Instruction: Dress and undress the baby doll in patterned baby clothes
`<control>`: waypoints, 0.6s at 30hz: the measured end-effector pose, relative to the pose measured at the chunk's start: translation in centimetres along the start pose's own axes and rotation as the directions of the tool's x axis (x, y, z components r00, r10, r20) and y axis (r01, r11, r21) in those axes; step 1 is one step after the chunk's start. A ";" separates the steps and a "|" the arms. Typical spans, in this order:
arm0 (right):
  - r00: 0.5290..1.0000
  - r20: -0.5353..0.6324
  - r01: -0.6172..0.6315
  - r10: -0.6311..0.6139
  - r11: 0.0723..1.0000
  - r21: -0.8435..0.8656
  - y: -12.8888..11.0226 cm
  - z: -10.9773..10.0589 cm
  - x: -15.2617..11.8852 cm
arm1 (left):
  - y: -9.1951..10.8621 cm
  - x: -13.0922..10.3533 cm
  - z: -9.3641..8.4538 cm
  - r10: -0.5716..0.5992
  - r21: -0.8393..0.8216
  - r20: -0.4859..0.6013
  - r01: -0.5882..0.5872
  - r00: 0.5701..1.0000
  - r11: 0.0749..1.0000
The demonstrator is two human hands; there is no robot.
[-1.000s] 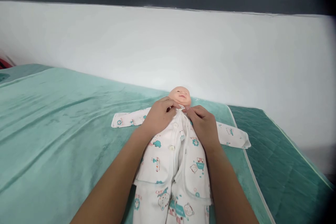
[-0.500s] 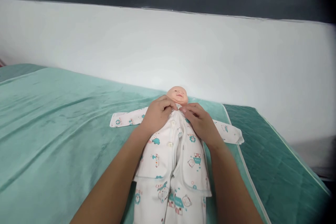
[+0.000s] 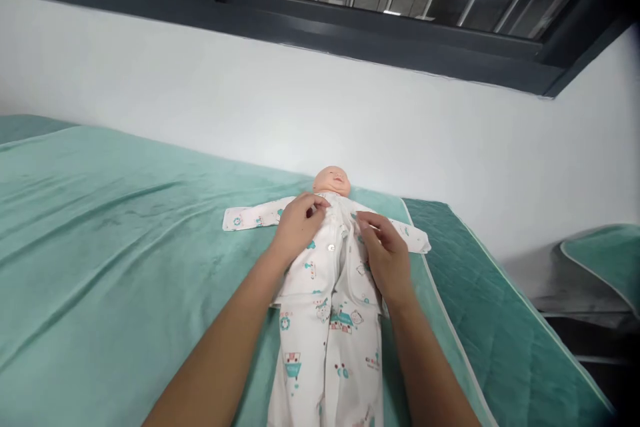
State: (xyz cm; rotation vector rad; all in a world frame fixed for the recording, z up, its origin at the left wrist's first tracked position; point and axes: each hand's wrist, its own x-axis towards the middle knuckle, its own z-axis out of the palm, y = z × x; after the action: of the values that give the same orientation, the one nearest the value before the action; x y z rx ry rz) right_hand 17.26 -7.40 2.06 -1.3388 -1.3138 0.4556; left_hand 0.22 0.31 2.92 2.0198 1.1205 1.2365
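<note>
A baby doll (image 3: 332, 180) lies on its back in a white printed baby jacket (image 3: 313, 273) and matching trousers (image 3: 330, 360). The jacket's sleeves are spread to both sides. Its front edges come together near the neck and part lower down, where a button (image 3: 331, 247) shows on the left edge. My left hand (image 3: 301, 225) is over the upper left chest, fingers loosely curled, tips by the front edge below the collar. On the other side, my right hand (image 3: 387, 250) has thumb and forefinger slightly apart, close to the jacket's right front panel.
A light green blanket (image 3: 125, 267) covers the bed beneath the doll. Darker green quilted bedding (image 3: 495, 307) lies to the right. Behind the doll's head rises a white wall (image 3: 240, 93), with a dark-framed barred window (image 3: 370, 13) above. A green cloth (image 3: 607, 260) hangs at far right.
My hands have parted from the collar, the left staying near the front edge and the right moving down and outward. The camera view has tilted up, so more window shows.
</note>
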 end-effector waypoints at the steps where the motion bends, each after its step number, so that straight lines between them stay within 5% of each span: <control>1: 0.997 -0.067 -0.024 0.024 1.000 -0.009 -0.3 0.2 -0.3 | 0.2 -0.1 -0.1 0.013 0.010 0.013 -0.013 1.000 1.000; 8: 0.998 0.033 -0.042 0.052 0.969 -0.242 -1.2 1.7 0.5 | 1.4 -0.3 -1.1 -0.023 0.049 0.189 0.014 0.982 0.999; 11: 0.989 0.088 -0.105 0.119 0.982 -0.154 -1.0 1.6 0.7 | 1.7 -0.3 -1.4 -0.034 0.039 0.246 0.025 0.969 0.999; 18: 0.948 0.179 -0.280 0.263 0.957 0.078 -0.6 0.4 0.9 | 2.3 -0.4 -0.7 -0.033 0.012 0.185 0.032 0.982 0.999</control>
State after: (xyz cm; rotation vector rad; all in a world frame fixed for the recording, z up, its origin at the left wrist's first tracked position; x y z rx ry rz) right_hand 16.91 -6.67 2.84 -1.4256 -1.2262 0.8303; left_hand 0.36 -1.26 4.78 2.0665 1.0664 1.0056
